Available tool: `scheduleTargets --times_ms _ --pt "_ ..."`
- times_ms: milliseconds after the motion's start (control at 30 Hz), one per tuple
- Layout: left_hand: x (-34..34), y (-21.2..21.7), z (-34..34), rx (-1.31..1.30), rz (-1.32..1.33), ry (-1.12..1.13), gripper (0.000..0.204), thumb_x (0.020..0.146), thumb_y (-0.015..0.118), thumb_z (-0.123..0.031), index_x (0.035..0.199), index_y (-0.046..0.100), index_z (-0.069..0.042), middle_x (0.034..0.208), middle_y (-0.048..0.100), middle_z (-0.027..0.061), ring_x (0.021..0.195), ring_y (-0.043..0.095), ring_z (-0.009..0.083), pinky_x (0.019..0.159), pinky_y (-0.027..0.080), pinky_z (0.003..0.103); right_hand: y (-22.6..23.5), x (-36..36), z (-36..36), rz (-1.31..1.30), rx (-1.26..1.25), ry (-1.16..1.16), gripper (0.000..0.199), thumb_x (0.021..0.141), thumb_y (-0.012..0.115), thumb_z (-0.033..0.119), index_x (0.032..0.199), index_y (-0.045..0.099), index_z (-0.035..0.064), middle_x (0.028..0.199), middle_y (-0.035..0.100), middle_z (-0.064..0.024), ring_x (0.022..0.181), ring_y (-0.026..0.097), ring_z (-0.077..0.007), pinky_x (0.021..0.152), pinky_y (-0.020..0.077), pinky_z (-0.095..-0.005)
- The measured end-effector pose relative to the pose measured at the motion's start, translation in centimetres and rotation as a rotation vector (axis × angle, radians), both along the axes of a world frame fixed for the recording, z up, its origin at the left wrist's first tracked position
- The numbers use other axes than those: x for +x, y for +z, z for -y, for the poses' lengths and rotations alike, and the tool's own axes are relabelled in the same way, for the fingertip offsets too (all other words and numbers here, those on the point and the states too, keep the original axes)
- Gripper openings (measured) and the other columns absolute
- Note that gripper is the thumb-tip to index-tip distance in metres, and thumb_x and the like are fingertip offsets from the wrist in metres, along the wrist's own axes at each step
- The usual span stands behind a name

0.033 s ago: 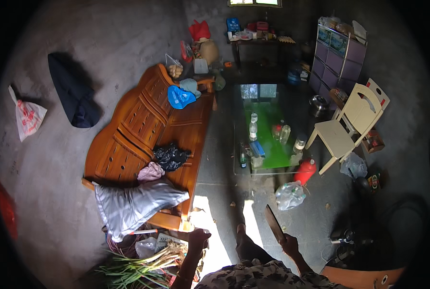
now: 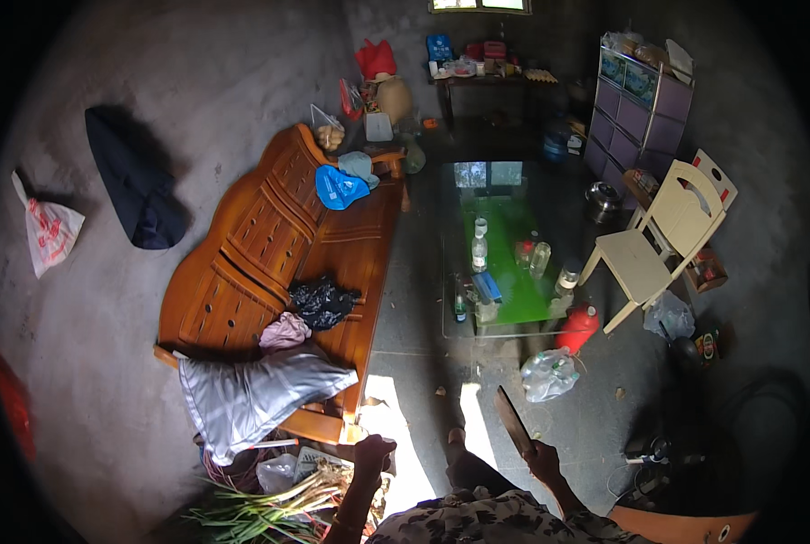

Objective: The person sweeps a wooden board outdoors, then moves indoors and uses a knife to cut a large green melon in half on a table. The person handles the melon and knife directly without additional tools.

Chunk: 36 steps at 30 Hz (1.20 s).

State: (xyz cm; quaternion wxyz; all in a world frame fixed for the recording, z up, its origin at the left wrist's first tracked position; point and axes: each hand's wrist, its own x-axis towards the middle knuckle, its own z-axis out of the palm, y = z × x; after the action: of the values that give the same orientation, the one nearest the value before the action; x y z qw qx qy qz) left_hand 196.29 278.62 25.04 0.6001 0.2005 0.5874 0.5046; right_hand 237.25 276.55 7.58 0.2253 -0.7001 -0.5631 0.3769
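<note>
My right hand (image 2: 543, 460) is closed round the near end of a knife (image 2: 515, 422) with a long, broad blade that points up and away over the dark floor. At the lower middle my left hand (image 2: 374, 452) is closed like a fist beside the end of the wooden bench; whatever it may hold is hidden. Beneath and to the left of that hand lies a heap of green onions (image 2: 269, 510), with long green leaves and pale stalks. One of my feet (image 2: 457, 437) shows between my hands.
A wooden bench (image 2: 351, 258) bears a silvery pillow (image 2: 246, 394). Right of it stands a glass-topped table (image 2: 514, 304) with bottles. A red container (image 2: 578, 328), a bag of bottles (image 2: 550, 374) and a cream chair (image 2: 636, 258) stand on the right.
The room sits slightly lower in the picture. Both hands stay nearly in place, the right one still closed on the knife.
</note>
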Motion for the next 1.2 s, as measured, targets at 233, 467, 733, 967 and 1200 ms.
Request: scheduleTargets --times_ms 233,467,733,967,1200 --pt "-9.1 -0.9 -18.2 -0.086 -0.336 0.043 0.042 0.075 0.072 0.002 0.06 0.037 -0.017 0.054 0.033 -0.0065 0.04 0.033 0.0053 0.037 0.025 0.027 2.6 -10.7 -24.9 -0.136 -0.126 0.067 0.017 0.09 0.064 0.017 0.096 0.068 0.002 0.058 0.056 -0.0039 0.046 0.057 -0.0141 0.044 0.047 -0.0333" --pt "-17.9 -2.3 -36.2 -0.2 -0.12 0.228 0.037 0.077 0.069 0.0 0.062 0.04 -0.018 0.055 0.036 -0.004 0.04 0.033 0.0075 0.037 0.023 0.027 4.4 -21.0 -48.6 -0.094 -0.085 0.136 0.023 0.09 0.061 0.022 0.102 0.069 0.0046 0.067 0.066 -0.0144 0.058 0.068 -0.0251 0.058 0.0537 -0.0404" --pt "-22.1 -0.4 -64.4 -0.017 -0.152 -0.049 0.045 0.081 0.073 -0.003 0.062 0.035 -0.016 0.055 0.035 -0.0062 0.042 0.034 0.0045 0.038 0.026 0.025 6.9 -26.0 -68.2 -0.189 -0.137 -0.018 0.025 0.089 0.067 0.021 0.106 0.068 0.0012 0.064 0.065 -0.0122 0.052 0.065 -0.0215 0.051 0.0515 -0.0368" --pt "-21.5 -0.9 -86.6 -0.011 -0.021 -0.125 0.045 0.084 0.071 0.001 0.064 0.035 -0.016 0.056 0.037 -0.007 0.043 0.037 0.0041 0.04 0.027 0.025 7.7 -27.6 -86.1 -0.134 0.062 -0.061 0.022 0.089 0.067 0.017 0.1 0.066 -0.0029 0.058 0.06 -0.0087 0.046 0.06 -0.0178 0.045 0.0467 -0.0344" --pt "-19.4 -3.4 -109.8 -0.051 -0.09 -0.183 0.046 0.082 0.07 0.001 0.063 0.031 -0.016 0.057 0.031 -0.0081 0.052 0.034 0.0029 0.048 0.027 0.025 7.2 -26.8 -108.2 -0.028 -0.027 -0.053 0.028 0.086 0.068 0.023 0.106 0.069 0.0026 0.063 0.065 -0.0151 0.053 0.066 -0.028 0.056 0.0522 -0.0413"
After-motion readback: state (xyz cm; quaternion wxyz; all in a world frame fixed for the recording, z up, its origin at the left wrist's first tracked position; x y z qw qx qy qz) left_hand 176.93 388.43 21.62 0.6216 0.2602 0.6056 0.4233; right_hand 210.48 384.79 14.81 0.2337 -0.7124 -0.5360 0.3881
